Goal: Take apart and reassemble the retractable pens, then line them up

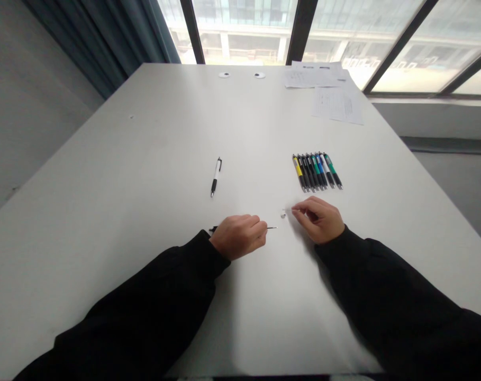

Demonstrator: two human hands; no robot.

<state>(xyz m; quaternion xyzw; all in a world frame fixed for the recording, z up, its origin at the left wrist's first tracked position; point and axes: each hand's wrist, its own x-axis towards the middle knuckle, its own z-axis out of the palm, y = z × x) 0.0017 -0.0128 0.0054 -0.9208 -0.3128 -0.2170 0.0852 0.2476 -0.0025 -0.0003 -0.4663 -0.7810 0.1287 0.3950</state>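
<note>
Left hand: the left hand (240, 235) is curled round a dark pen body (212, 229), its clip end seen by the wrist; a thin rod (272, 227) is pointed out past the fingers, toward the right edge of the tabletop (164, 148); the join between the 2 is hidden by the hand

Right hand: thumb and forefinger of the right hand (319, 218) are brought together at the tips, and a slim pale part (287, 209) appears to be pinched there; its kind cannot be told

Small silvery piece: the small silvery piece (283, 216) is seen on the tabletop, between the hands, just beside the right fingertips

Lone pen: the white-and-black lone pen (216, 177) is laid beyond the left hand, toward the far edge

Pen row: about 9 pens in the pen row (317, 172) are set side by side, beyond the right hand, well short of the far right corner, where papers (315, 75) are spread

Risk, small parts: the silvery piece could be knocked away by a brush of the right fingertips; the pale part could be lost through a loosened pinch

Risk, rod: the rod could be slipped out or bent if the pen body were tilted or pressed on the tabletop
</note>
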